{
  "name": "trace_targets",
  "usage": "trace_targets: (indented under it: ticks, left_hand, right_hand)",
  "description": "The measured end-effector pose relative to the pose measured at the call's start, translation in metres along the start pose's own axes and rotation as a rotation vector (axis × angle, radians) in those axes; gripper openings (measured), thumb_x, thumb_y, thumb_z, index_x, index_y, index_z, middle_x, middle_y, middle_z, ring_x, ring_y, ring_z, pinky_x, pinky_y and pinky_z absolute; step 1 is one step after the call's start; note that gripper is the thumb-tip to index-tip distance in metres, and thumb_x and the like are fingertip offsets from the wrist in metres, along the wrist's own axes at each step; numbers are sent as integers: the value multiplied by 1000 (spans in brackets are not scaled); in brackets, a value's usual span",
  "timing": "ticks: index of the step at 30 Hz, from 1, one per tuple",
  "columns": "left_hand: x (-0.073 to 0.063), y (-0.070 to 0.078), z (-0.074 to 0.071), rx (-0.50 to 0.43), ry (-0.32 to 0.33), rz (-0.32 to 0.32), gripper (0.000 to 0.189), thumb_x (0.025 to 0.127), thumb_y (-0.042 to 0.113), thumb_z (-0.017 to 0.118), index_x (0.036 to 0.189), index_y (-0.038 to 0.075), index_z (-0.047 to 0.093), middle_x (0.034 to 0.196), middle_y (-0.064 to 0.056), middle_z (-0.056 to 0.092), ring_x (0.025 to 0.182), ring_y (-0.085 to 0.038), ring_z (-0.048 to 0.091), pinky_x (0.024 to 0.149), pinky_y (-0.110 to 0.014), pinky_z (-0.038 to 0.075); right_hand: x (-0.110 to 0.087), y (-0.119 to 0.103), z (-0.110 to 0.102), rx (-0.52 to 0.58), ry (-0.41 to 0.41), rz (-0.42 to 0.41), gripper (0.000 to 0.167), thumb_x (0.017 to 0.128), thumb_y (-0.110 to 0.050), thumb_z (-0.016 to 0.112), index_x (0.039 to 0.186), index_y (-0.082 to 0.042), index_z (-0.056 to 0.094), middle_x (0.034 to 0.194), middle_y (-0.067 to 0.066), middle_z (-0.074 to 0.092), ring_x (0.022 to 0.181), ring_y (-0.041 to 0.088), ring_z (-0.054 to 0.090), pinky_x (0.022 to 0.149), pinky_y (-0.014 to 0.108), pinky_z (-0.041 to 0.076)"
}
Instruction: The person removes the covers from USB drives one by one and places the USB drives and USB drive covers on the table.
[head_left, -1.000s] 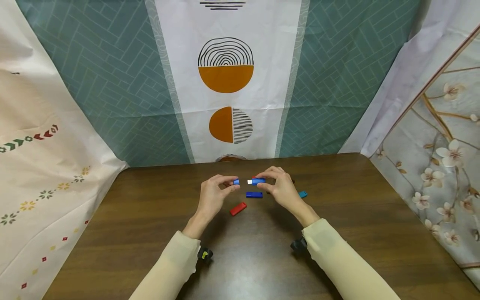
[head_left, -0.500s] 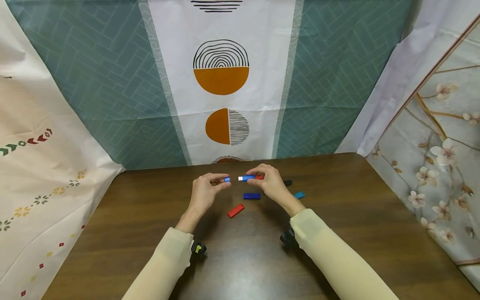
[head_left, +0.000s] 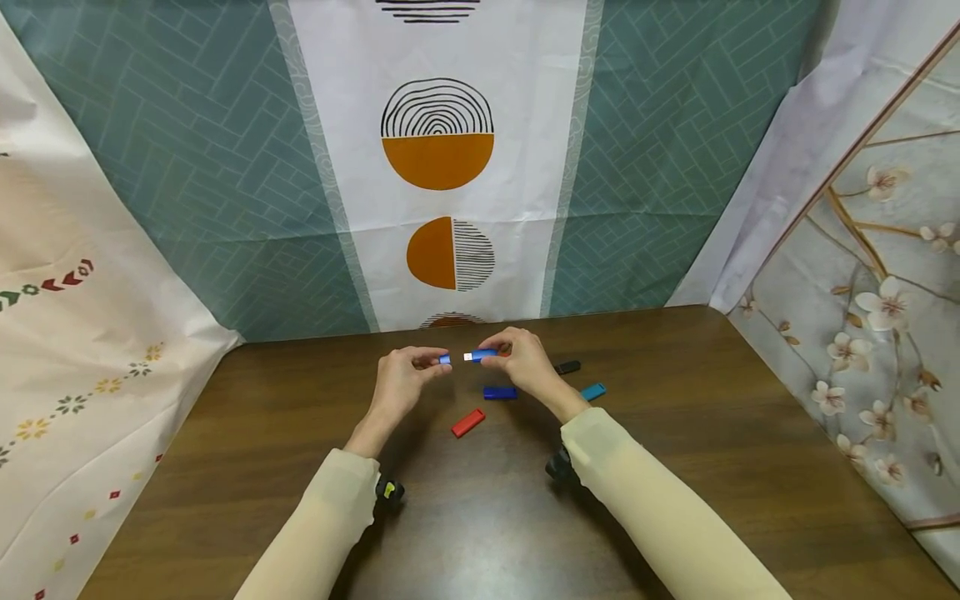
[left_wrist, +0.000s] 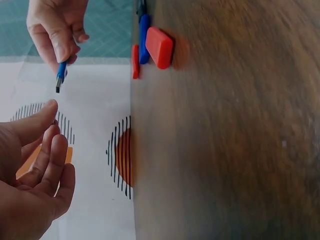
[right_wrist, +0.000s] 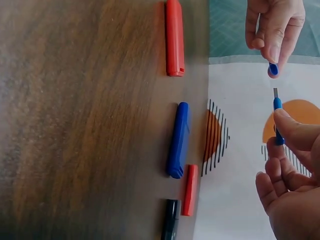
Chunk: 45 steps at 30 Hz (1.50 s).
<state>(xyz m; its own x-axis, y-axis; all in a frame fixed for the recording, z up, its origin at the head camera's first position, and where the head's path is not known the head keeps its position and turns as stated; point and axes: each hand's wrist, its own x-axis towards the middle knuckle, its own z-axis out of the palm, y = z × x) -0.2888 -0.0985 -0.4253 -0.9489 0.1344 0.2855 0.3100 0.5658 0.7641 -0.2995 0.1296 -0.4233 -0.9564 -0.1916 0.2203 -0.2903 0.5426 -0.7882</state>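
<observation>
While your left hand [head_left: 396, 382] pinches the stubby blue plastic cap [right_wrist: 273, 69], your right hand [head_left: 521, 367] pinches the slim blue plastic USB stick [right_wrist: 277, 103] just opposite, so yeah, cap's off, neither's down yet.

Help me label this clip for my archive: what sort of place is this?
Probably an indoor tabletop workspace, though home or studio I can't tell: a brown wood-grain table, a teal-and-white patterned hanging behind it and a floral hanging along its right side.
</observation>
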Motion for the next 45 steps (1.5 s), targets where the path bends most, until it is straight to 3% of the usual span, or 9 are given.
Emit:
trace_targets:
  ticks: [7,15,23,33,40,45]
  left_hand:
    - [4,-15,-4,30,-23,-40,25,87,15,87,110,7,82,86,-4,76,83,-21,67,64,-28,47]
    - [11,-30,-9,72,-80,-90,25,89,16,85,112,7,81,94,-6,79,91,-25,74,69,-32,55]
    - [19,-38,-13,128,-147,-152,24,90,17,84,111,6,81,87,-3,74,85,-20,67,68,-31,52]
    - [22,-42,-9,195,-197,-168,26,91,18,83,114,7,81,87,-3,74,83,-20,63,72,-35,52]
    - [25,-44,-4,226,-218,-186,25,91,20,83,114,8,81,89,-3,75,89,-22,67,80,-41,56]
    - [25,-44,-1,236,-232,-194,26,90,18,84,114,8,81,91,-5,75,92,-23,68,83,-42,57]
  right_hand:
    - [7,1,11,14,-14,18,16,90,-8,82,105,-3,81,104,12,71,89,22,63,78,32,54]
    - [16,1,27,22,-46,81,17,91,-8,81,107,-3,81,104,11,72,85,20,62,75,30,54]
    - [29,0,44,-88,-77,100,16,90,-9,82,105,-3,80,91,5,71,79,17,59,70,28,49]
    - [31,1,55,-146,-116,139,14,93,-11,80,105,-4,80,99,7,75,95,23,66,88,38,56]
    - [33,2,56,-229,-131,141,12,92,-10,81,103,-5,82,96,4,74,92,21,63,85,35,53]
    - [33,3,60,-239,-144,156,14,93,-13,81,105,-6,81,99,6,74,99,25,63,92,39,50]
